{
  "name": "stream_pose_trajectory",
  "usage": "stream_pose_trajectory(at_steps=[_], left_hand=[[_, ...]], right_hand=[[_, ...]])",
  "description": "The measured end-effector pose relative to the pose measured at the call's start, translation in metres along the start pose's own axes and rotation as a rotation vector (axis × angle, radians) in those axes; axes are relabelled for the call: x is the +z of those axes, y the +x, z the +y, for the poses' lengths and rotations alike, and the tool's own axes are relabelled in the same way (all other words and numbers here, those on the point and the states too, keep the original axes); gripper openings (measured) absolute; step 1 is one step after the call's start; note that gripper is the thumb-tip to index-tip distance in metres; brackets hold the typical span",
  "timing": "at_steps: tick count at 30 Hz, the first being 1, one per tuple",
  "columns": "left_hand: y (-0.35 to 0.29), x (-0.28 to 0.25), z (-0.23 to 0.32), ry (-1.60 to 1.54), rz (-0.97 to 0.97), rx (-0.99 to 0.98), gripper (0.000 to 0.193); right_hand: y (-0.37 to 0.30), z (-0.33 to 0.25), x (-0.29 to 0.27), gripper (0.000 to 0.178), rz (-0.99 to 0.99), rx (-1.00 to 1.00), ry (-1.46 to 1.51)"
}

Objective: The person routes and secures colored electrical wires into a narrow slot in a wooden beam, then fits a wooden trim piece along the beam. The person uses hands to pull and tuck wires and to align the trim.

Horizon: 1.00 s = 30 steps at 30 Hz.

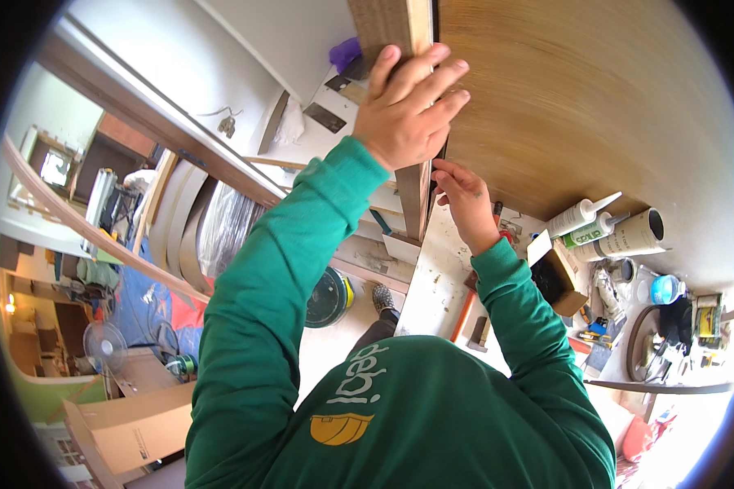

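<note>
My left hand [408,110] lies against an upright wooden board [381,26], its fingers spread across the board's edge. Beside that edge runs a narrow dark strip or gap, bordering a large brown wood-grain panel [563,90]. Lower down, my right hand [467,204] is at the same edge, with thumb and forefinger drawn together by the dark line. Whatever sits between those fingertips, if anything, is too small to make out. Green sleeves cover both forearms.
Sealant cartridges [575,218], an opened cardboard box [559,281] and a hammer [479,332] lie on the white worktop [432,277] to the right. A dark bucket [328,297] stands on the floor near my foot. Leftward are a fan [104,346] and a large carton [139,428].
</note>
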<state>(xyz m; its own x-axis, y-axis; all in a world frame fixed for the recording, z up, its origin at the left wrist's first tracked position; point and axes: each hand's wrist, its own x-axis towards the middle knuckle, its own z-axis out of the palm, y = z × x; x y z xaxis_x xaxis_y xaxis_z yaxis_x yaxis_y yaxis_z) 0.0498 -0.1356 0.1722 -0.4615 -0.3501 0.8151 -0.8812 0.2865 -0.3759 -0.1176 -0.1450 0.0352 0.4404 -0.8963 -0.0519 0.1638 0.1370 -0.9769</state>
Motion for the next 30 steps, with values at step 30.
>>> stream_pose_trajectory(at_steps=[30], left_hand=[[-0.021,0.038,0.023,-0.646,0.329,-0.703,0.099]], right_hand=[[0.073,0.009,0.017,0.019,-0.129,-0.117,-0.002]])
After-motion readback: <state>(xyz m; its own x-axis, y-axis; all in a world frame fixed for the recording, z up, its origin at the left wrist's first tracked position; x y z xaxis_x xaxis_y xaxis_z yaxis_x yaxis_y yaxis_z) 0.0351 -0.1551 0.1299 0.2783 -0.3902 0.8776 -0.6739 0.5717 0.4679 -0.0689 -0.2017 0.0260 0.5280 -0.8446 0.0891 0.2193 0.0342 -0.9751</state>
